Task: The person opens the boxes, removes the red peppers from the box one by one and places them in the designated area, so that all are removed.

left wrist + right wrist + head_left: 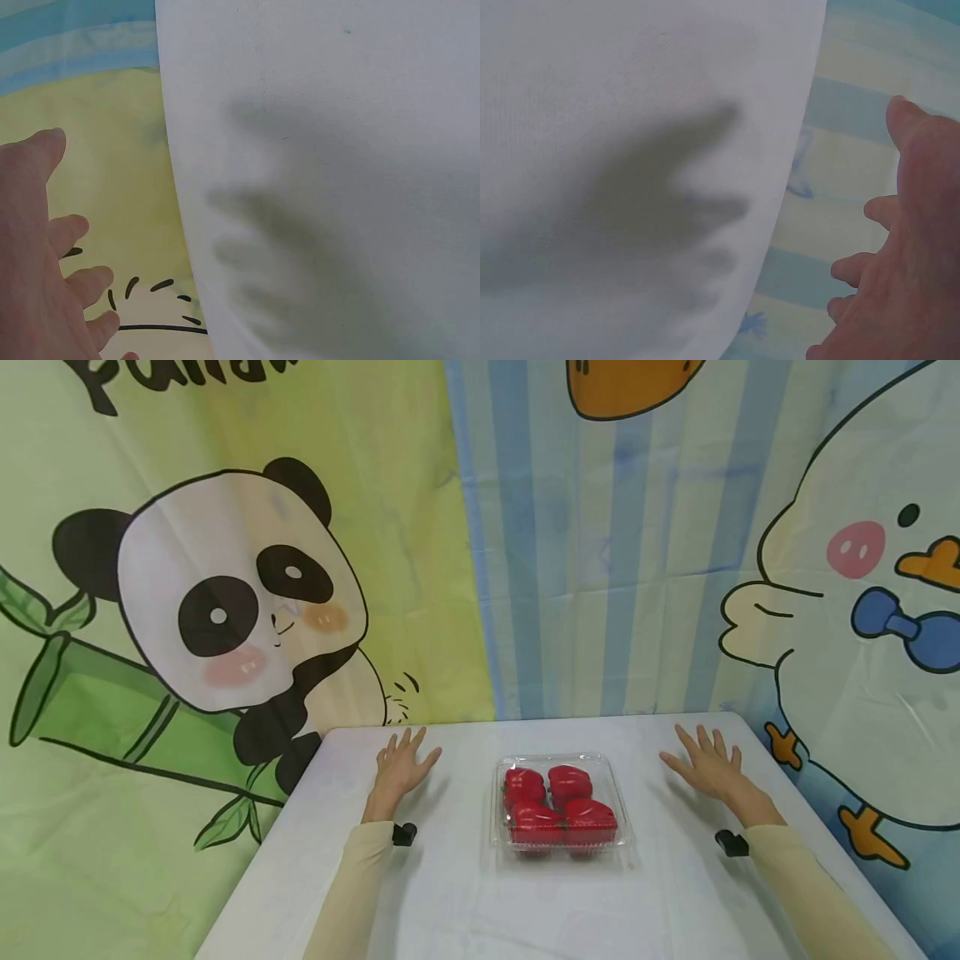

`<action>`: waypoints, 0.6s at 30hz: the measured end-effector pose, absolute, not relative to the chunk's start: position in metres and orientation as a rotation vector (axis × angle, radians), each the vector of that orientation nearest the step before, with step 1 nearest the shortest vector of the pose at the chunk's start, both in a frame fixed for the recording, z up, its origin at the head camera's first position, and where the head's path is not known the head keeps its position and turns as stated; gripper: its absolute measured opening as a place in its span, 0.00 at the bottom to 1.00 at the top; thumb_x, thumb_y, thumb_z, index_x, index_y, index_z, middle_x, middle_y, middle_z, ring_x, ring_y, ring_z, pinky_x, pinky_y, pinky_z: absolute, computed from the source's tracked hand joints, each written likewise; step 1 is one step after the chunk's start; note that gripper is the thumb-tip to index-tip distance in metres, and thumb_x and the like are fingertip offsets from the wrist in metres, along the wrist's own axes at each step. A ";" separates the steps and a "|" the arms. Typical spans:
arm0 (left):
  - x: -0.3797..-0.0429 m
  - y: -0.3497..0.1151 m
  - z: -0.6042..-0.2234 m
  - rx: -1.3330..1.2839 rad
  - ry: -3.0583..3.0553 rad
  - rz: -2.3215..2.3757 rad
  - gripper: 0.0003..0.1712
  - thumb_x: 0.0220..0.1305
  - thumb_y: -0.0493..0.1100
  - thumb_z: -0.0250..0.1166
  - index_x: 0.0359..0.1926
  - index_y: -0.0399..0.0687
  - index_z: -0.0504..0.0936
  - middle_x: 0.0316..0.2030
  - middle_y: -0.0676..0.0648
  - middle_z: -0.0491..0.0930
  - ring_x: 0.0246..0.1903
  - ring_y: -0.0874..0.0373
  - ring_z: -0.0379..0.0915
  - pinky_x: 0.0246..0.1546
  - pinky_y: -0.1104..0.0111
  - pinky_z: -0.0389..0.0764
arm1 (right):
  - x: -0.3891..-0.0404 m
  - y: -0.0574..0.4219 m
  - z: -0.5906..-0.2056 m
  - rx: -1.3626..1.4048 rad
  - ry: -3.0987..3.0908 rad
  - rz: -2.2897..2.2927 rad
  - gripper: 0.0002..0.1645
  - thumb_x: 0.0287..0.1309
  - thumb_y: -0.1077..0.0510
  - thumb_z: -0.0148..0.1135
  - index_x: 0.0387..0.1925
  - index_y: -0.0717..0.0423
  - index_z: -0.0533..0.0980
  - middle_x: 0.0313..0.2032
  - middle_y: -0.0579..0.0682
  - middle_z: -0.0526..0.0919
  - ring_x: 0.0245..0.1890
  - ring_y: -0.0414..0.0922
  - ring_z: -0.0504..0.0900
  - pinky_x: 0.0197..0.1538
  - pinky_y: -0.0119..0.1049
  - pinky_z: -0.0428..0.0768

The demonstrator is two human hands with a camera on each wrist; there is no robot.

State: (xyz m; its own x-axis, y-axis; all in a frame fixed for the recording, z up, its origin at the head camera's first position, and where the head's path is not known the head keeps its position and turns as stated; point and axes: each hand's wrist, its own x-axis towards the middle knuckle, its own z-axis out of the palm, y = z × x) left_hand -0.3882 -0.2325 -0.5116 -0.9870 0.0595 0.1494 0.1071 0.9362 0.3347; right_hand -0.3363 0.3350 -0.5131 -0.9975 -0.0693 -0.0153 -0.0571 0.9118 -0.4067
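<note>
A clear plastic clamshell box (558, 762) sits on the white table between the two hands, its lid down over several glossy red, lobed fruits or peppers (590, 821). To its left, my left hand (401, 767) is held over the table with fingers spread and nothing in it. On the other side, my right hand (711, 767) is spread in the same way, also holding nothing. Both hands stand apart from the box. Each wrist view shows only the hand's edge and fingers, plus its blurred shadow on the table.
The white table (450, 902) ends at a far edge just beyond the fingertips. Behind it hangs a printed cloth with a panda (240, 527) at left, blue stripes in the middle and a white bird (847, 710) at right. Dark wrist devices (403, 834) show below both hands.
</note>
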 end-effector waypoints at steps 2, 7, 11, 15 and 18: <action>-0.388 -0.233 -0.513 -0.134 -2.953 -0.533 0.43 0.72 0.70 0.49 0.78 0.54 0.58 0.78 0.36 0.53 0.77 0.32 0.41 0.71 0.33 0.49 | -0.336 0.336 -0.513 -0.104 3.038 -0.647 0.56 0.69 0.27 0.45 0.79 0.59 0.42 0.74 0.80 0.34 0.73 0.78 0.28 0.66 0.79 0.26; -0.387 -0.229 -0.522 -0.169 -2.939 -0.555 0.43 0.71 0.69 0.51 0.78 0.52 0.59 0.77 0.36 0.55 0.77 0.31 0.41 0.71 0.33 0.49 | -0.332 0.334 -0.513 -0.126 3.028 -0.659 0.55 0.69 0.28 0.46 0.79 0.59 0.42 0.74 0.79 0.34 0.73 0.78 0.27 0.66 0.79 0.27; -0.382 -0.218 -0.530 -0.210 -2.922 -0.603 0.41 0.72 0.66 0.53 0.77 0.51 0.61 0.77 0.37 0.57 0.77 0.31 0.42 0.70 0.33 0.51 | -0.327 0.322 -0.510 -0.178 3.045 -0.643 0.55 0.69 0.28 0.47 0.79 0.58 0.45 0.74 0.79 0.38 0.73 0.78 0.33 0.67 0.79 0.32; -0.372 -0.200 -0.535 -0.271 -2.876 -0.785 0.36 0.74 0.59 0.55 0.74 0.46 0.65 0.74 0.37 0.63 0.75 0.33 0.51 0.69 0.34 0.57 | -0.319 0.300 -0.504 -0.273 3.104 -0.595 0.50 0.70 0.32 0.50 0.77 0.59 0.51 0.74 0.78 0.45 0.73 0.77 0.44 0.67 0.79 0.42; -0.362 -0.186 -0.539 -0.297 -2.827 -1.045 0.31 0.76 0.55 0.54 0.71 0.42 0.69 0.68 0.37 0.72 0.70 0.37 0.64 0.68 0.42 0.67 | -0.311 0.279 -0.496 -0.384 3.195 -0.560 0.43 0.71 0.40 0.55 0.75 0.62 0.58 0.73 0.77 0.54 0.71 0.75 0.55 0.67 0.76 0.54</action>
State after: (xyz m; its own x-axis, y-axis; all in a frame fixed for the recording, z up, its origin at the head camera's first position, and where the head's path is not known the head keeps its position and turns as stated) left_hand -0.3619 -0.1861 -0.5387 -0.9744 0.1434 0.1730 0.2215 0.7433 0.6313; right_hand -0.3106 0.2793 -0.4962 -0.9647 -0.2075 0.1619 -0.2502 0.9140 -0.3193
